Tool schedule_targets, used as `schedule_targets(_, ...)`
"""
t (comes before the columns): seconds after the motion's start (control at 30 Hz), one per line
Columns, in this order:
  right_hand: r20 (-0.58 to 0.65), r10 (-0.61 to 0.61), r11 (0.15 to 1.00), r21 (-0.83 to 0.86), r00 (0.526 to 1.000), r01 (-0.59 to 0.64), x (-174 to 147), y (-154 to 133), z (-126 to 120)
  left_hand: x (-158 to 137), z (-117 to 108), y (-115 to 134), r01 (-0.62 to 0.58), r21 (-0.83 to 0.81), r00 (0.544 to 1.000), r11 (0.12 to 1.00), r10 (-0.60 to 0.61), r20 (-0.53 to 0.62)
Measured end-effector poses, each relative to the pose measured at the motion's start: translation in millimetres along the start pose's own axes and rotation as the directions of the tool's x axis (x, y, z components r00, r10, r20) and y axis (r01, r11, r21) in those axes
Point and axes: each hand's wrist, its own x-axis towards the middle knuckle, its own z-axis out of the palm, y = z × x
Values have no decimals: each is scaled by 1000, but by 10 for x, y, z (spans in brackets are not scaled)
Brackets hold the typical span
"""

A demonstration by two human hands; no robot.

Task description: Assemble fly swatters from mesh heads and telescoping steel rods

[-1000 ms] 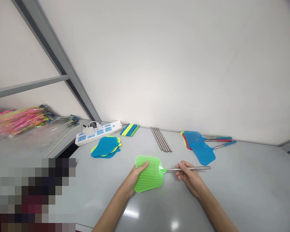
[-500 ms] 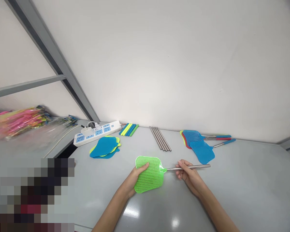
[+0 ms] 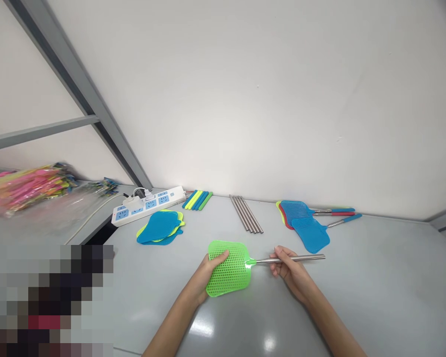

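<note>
My left hand (image 3: 204, 277) grips the left edge of a green perforated fly swatter head (image 3: 230, 270), thumb on top and fingers underneath. A metal rod (image 3: 308, 257) runs rightward from the head's neck. Around the rod's middle, my right hand (image 3: 286, 265) is closed, thumb and fingers pinching it. Beyond my hands lie several loose metal rods (image 3: 246, 214) side by side. To their left is a row of blue, yellow and green handle grips (image 3: 197, 200). Blue and yellow swatter heads (image 3: 161, 228) are stacked at left. Swatters with rods and handles (image 3: 310, 233) overlap at right.
A white power strip (image 3: 148, 205) with plugs and a cable stands at the back left of the grey table (image 3: 375, 287). Plastic-wrapped colourful bundles (image 3: 29, 188) lie farther left. A white wall (image 3: 252, 99) rises behind the table, beside a grey metal frame (image 3: 89, 109).
Both hands keep their hold on the swatter and have hardly moved. The green head is tilted very slightly differently. The whole view has shifted a little.
</note>
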Motion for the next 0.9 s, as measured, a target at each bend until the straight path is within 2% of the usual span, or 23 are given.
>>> schedule_targets(0.2,0,8,1000,2,1000,-8,-13,-26,1,-4,-8,23,-23,47,999,999,24,-23)
schedule_targets(0.37,5,30,999,-12,1000,-30,-12,-113,-67,-21,7,89,-40,79,999,996,39,5)
schedule_targets(0.57,-111,-35,997,61,993,42,20,-205,-163,-42,21,173,-33,84,993,996,43,-112)
schedule_targets(0.73,-218,-66,998,3,974,68,36,-211,-213,-53,42,189,-30,84,990,996,41,-133)
schedule_targets(0.9,-255,-86,996,-40,963,78,50,-163,-224,-44,25,166,-33,90,990,995,45,-135)
